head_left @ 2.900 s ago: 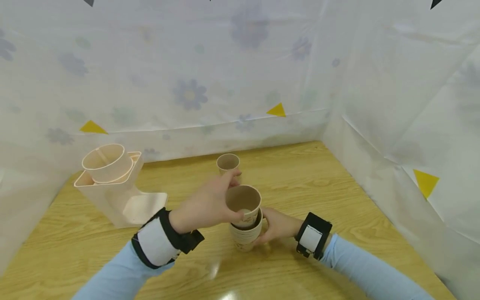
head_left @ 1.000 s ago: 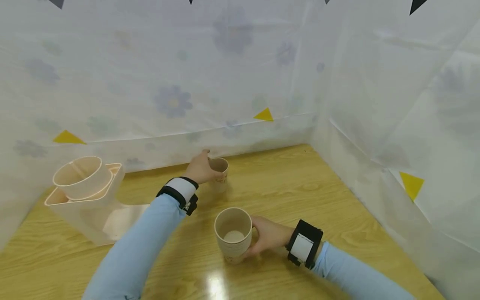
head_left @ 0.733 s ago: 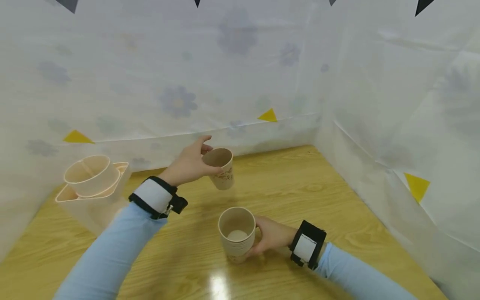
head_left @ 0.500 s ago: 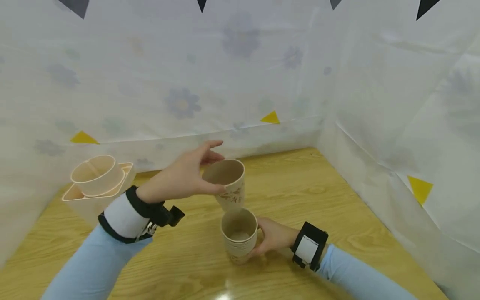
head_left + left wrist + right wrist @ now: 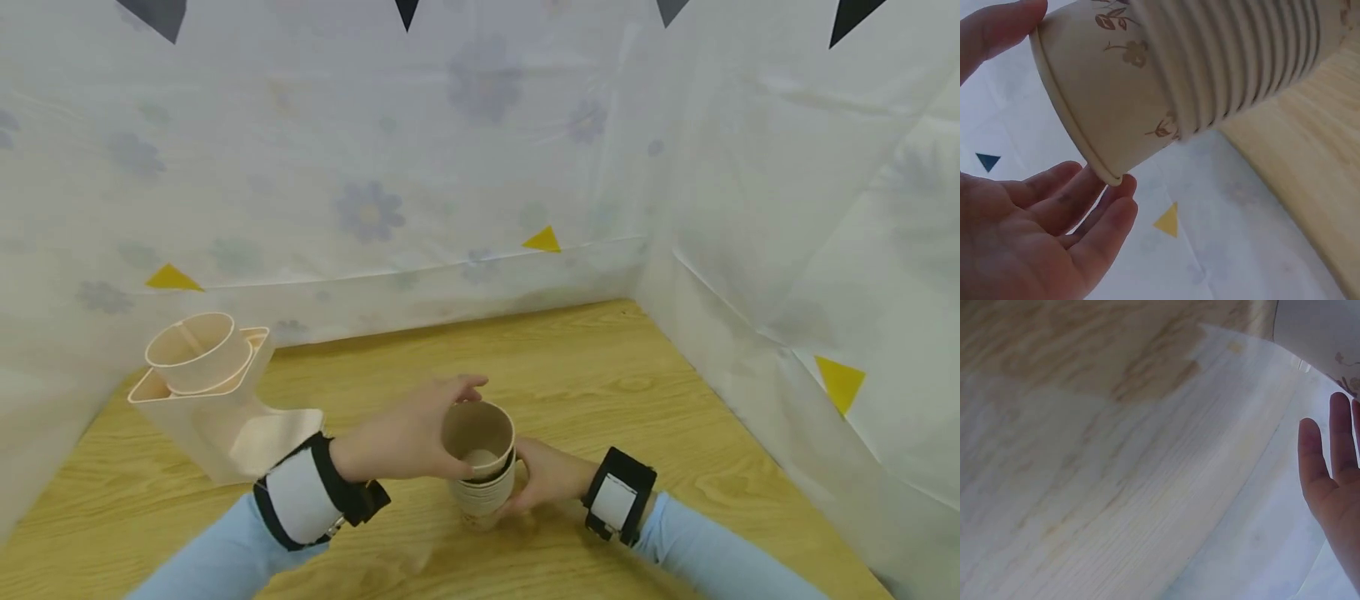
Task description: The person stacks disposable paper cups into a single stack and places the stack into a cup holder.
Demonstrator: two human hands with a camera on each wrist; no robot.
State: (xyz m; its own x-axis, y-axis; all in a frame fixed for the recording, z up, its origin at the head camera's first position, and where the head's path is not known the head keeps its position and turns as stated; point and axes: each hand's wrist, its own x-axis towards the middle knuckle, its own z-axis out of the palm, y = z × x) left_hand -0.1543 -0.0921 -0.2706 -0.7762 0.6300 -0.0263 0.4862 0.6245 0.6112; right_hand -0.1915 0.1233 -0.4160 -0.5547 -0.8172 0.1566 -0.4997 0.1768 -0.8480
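Observation:
Thumb and fingers of my left hand [image 5: 401, 433] hold the rim of a beige paper cup [image 5: 480, 429]. That cup sits partly inside the top of a stack of paper cups [image 5: 480, 498], upright on the table. Its printed flower sprigs show in the left wrist view, where the cup [image 5: 1094, 87] stands out from the ribbed rims of the stack [image 5: 1235, 59]. From the right side, my right hand [image 5: 551, 473] grips the stack low down. Only part of the right hand [image 5: 1338, 481] shows in the right wrist view, beside a bit of cup [image 5: 1325, 334].
A cream plastic stand [image 5: 202, 417] with a flat foot and a round cup-like holder [image 5: 198, 358] stands at the left. The wood-grain table [image 5: 585, 367] meets white flower-patterned sheeting [image 5: 360, 275] at the back and right.
My left hand set one cup into the stack, reached to the back for the lone cup, lifted it and brought it down into the stack. My right hand stayed on the stack.

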